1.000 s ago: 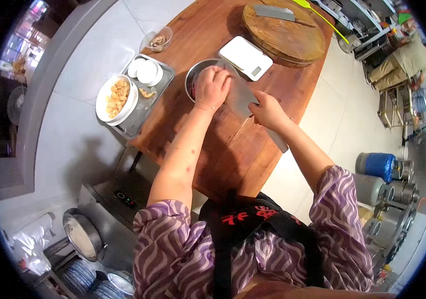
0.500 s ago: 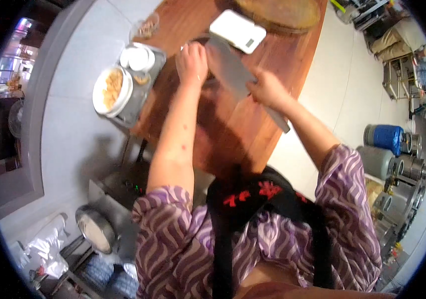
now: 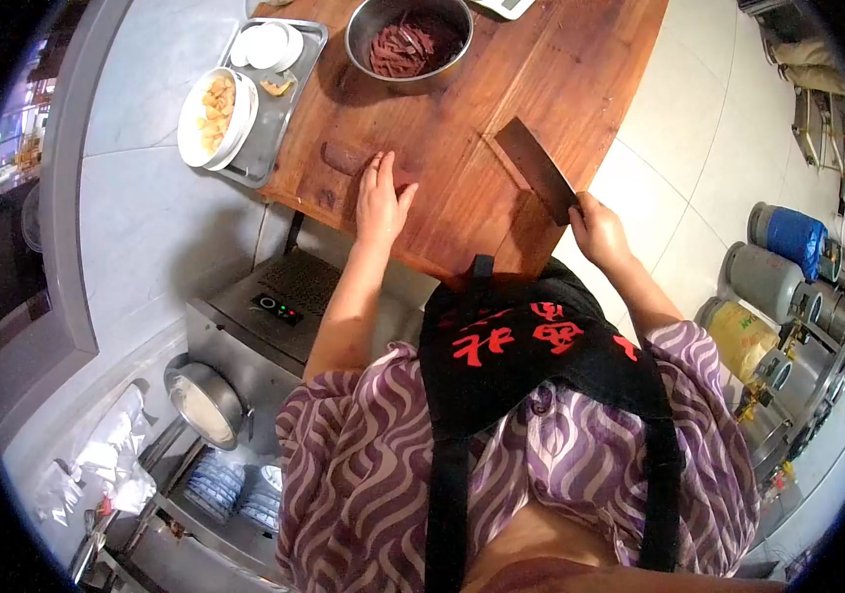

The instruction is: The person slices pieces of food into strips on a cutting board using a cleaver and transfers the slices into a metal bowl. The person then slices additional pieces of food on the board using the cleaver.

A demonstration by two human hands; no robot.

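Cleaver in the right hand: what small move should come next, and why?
Probably bring the cleaver toward the dark red piece: the right hand holds it well to the right, the left hand is at the piece, and the metal bowl holds strips of similar colour.

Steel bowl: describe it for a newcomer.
On the wooden table, find the metal tray at its left edge. The steel bowl stands just right of it. Unlike the tray's white bowl of yellow chunks, it is metallic and holds dark strips.
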